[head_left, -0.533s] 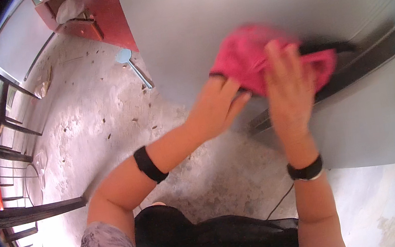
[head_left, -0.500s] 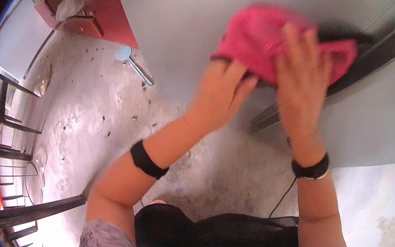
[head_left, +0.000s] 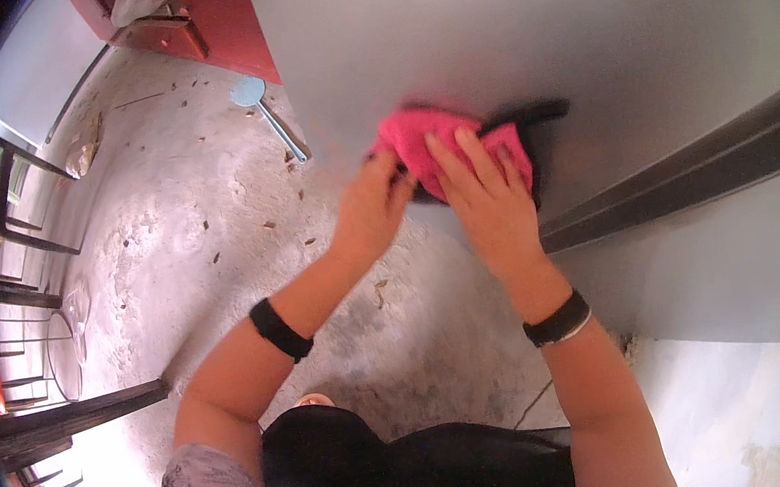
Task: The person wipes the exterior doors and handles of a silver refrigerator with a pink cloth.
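Observation:
A crumpled pink cloth (head_left: 418, 146) with black edging lies against a large smooth grey panel (head_left: 479, 22), which looks like a refrigerator door. My right hand (head_left: 486, 192) rests on the cloth from above, fingers stretched out and slightly apart. At the cloth's left edge, my left hand (head_left: 371, 208) has its fingers closed on the border; the fingertips are partly hidden. A dark loose strip (head_left: 531, 114) sticks out beyond the cloth to the right. To the right of my hands, a dark groove (head_left: 700, 178) crosses the grey surface.
On the dusty concrete floor (head_left: 200, 170) lie scattered dry bits and a light blue fly swatter (head_left: 268, 121). A red cabinet (head_left: 224, 18) with a pulled-out drawer stands at the far left. Dark-framed chairs (head_left: 17, 216) line the left side, near a dark wooden beam (head_left: 85, 411).
Both hands have moved left and nearer to me along the grey panel with the cloth. The cloth is now bunched smaller under my right hand.

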The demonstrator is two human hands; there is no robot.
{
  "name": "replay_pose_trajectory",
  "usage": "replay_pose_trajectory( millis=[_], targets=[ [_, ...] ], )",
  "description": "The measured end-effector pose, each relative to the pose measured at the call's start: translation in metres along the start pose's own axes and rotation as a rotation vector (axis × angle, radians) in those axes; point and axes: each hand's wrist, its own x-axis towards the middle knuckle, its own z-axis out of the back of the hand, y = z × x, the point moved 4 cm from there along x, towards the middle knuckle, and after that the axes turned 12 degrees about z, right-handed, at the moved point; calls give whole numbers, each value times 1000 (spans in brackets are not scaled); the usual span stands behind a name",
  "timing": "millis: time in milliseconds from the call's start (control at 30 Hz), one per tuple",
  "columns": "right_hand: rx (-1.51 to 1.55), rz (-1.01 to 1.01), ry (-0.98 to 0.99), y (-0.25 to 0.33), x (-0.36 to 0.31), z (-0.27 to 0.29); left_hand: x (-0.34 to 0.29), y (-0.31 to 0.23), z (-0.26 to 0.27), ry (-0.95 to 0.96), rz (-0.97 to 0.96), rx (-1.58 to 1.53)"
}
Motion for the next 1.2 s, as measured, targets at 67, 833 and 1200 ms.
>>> replay_pose_trajectory(
  millis=[67, 833, 1200],
  targets=[
    [62, 51, 26, 5, -19, -16, -15, 11, -15, 138, 64, 89],
    [77, 70, -132, 18, 83, -24, 35, 55, 25, -288, 39, 126],
    [136, 166, 173, 26, 3, -48, -35, 86, -68, 243, 463, -413]
  ],
)
